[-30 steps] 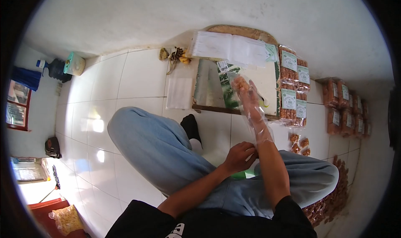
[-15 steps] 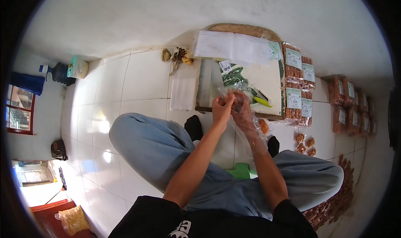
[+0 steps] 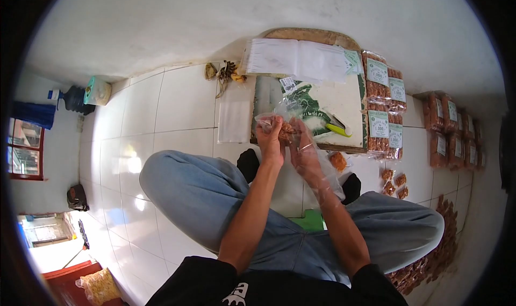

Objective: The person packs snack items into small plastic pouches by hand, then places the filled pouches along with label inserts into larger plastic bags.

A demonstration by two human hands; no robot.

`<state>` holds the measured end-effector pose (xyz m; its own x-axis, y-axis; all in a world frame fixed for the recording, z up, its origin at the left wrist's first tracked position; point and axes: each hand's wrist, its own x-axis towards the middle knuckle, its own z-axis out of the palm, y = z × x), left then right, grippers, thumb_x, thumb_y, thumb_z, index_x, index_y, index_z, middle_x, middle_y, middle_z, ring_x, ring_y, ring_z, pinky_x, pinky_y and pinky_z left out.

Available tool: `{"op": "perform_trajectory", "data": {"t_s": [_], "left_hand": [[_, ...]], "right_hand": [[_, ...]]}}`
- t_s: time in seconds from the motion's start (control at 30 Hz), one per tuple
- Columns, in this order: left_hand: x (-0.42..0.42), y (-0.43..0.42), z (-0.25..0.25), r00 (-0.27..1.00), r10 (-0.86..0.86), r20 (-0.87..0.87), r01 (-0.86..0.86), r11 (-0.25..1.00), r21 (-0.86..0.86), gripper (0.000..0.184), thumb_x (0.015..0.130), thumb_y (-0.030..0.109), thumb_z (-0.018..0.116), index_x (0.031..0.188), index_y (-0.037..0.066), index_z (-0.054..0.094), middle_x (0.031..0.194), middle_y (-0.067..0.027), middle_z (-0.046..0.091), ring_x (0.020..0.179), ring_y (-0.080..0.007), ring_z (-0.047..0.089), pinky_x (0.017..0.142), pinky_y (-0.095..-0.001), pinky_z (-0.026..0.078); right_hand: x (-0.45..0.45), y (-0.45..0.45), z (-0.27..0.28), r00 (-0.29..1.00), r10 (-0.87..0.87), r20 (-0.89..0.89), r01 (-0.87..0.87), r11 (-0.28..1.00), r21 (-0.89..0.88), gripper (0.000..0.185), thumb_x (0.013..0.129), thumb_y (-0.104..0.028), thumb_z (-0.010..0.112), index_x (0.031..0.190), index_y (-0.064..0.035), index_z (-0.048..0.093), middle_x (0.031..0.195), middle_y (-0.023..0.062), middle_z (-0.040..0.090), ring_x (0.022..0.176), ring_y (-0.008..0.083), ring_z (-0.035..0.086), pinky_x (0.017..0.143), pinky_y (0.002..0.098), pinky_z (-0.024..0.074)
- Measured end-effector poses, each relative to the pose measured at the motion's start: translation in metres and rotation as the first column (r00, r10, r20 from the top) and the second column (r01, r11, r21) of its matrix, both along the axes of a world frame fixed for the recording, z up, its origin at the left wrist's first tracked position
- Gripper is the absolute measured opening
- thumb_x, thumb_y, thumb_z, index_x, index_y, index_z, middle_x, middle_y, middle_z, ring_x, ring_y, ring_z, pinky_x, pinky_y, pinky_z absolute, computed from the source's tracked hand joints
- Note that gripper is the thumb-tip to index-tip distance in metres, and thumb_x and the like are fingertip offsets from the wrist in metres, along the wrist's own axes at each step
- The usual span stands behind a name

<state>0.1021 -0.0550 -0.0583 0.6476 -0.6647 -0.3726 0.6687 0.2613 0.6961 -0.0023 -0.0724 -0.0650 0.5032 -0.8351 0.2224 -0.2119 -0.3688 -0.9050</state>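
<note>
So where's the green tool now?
In the head view, the green tool lies on the board at right, between the right hand and labelled packs.

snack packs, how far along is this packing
Looks done: the labelled packs at the board's edge and the stacked packs by the wall.

In hand: brown pieces between the left hand and right hand, with a clear bag.

Probably left: the brown heap by the knee; its share is unclear.

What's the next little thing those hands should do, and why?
Maybe gently slide the right hand back while the left hand steadies the snack, because the clear plastic stretches from the snack past the right wrist.
</note>
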Motion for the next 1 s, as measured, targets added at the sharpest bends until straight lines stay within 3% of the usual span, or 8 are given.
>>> {"op": "perform_trajectory", "data": {"t_s": [0.23,0.3,0.4,0.63,0.7,0.83,0.9,1.0], "left_hand": [[0.004,0.002,-0.007,0.999,-0.007,-0.049,0.003,0.997,-0.078,0.040,0.091,0.028,0.070,0.119,0.014,0.044,0.119,-0.0064,0.060,0.103,-0.0177,0.060,0.084,-0.0328,0.053],[0.004,0.002,-0.009,0.999,-0.015,0.033,0.018,0.996,-0.086,0.041,0.093,0.029,0.068,0.121,0.014,0.042,0.124,-0.0075,0.058,0.107,-0.0189,0.059,0.087,-0.0331,0.053],[0.002,0.002,0.006,0.999,0.030,-0.029,-0.033,0.994,-0.108,0.042,0.094,0.029,0.067,0.123,0.015,0.040,0.128,-0.0093,0.056,0.111,-0.0208,0.058,0.091,-0.0346,0.052],[-0.019,0.000,-0.002,0.986,-0.100,0.131,0.086,0.990,0.110,0.060,0.086,0.020,0.076,0.132,0.012,0.038,0.123,-0.0064,0.056,0.112,-0.0188,0.057,0.093,-0.0350,0.051],[-0.021,-0.001,-0.003,0.990,-0.103,0.097,0.093,0.990,0.101,0.064,0.084,0.020,0.078,0.133,0.011,0.038,0.123,-0.0056,0.055,0.111,-0.0170,0.057,0.091,-0.0343,0.051],[-0.006,0.000,-0.012,0.995,-0.100,-0.010,0.100,0.988,0.119,0.061,0.080,0.023,0.082,0.126,0.010,0.044,0.119,-0.0069,0.057,0.107,-0.0176,0.058,0.090,-0.0312,0.050],[0.006,-0.001,-0.019,0.990,-0.103,-0.094,0.114,0.987,0.113,0.027,0.088,0.024,0.073,0.109,0.015,0.060,0.103,0.0005,0.065,0.092,-0.0151,0.063,0.075,-0.0282,0.052],[0.009,0.001,-0.026,0.965,-0.238,-0.113,0.244,0.969,0.036,0.027,0.088,0.025,0.073,0.110,0.016,0.060,0.101,0.0012,0.065,0.089,-0.0149,0.063,0.075,-0.0273,0.052]], "right_hand": [[-0.001,-0.004,0.000,0.995,0.015,0.103,-0.008,0.998,-0.070,0.083,0.081,0.004,0.072,0.149,-0.0015,0.025,0.139,0.0191,0.047,0.126,0.0285,0.051,0.104,0.0353,0.0424],[-0.002,-0.003,0.004,0.987,0.017,0.159,-0.052,0.974,0.220,0.076,0.083,-0.003,0.073,0.146,0.0001,0.031,0.142,0.0196,0.045,0.127,0.0315,0.050,0.106,0.0365,0.0404],[-0.003,-0.003,0.017,0.993,0.037,0.108,-0.059,0.978,0.202,0.073,0.084,-0.005,0.072,0.145,-0.0003,0.032,0.143,0.0191,0.045,0.128,0.0315,0.050,0.106,0.0367,0.0398],[-0.005,-0.007,0.018,0.999,0.009,0.042,-0.018,0.976,0.219,0.065,0.089,-0.011,0.066,0.145,-0.0026,0.033,0.142,0.0212,0.046,0.130,0.0354,0.047,0.108,0.0387,0.0381],[-0.006,-0.010,0.018,0.999,0.002,-0.032,-0.005,0.994,-0.110,0.067,0.089,-0.010,0.065,0.147,-0.0069,0.032,0.141,0.0212,0.048,0.129,0.0381,0.048,0.107,0.0401,0.0389],[-0.006,-0.019,0.005,0.994,0.071,-0.085,-0.083,0.986,-0.143,0.066,0.086,0.001,0.064,0.146,-0.0043,0.037,0.142,0.0184,0.048,0.128,0.0314,0.051,0.105,0.0364,0.0422],[-0.008,-0.023,-0.002,0.981,0.188,0.042,-0.193,0.962,0.194,0.063,0.088,0.001,0.061,0.147,-0.0048,0.038,0.139,0.0166,0.052,0.125,0.0273,0.053,0.104,0.0354,0.0424],[-0.009,-0.026,0.001,0.983,0.183,0.014,-0.172,0.896,0.409,0.060,0.089,0.003,0.059,0.145,-0.0044,0.041,0.135,0.0159,0.056,0.123,0.0233,0.054,0.103,0.0340,0.0422]]}}
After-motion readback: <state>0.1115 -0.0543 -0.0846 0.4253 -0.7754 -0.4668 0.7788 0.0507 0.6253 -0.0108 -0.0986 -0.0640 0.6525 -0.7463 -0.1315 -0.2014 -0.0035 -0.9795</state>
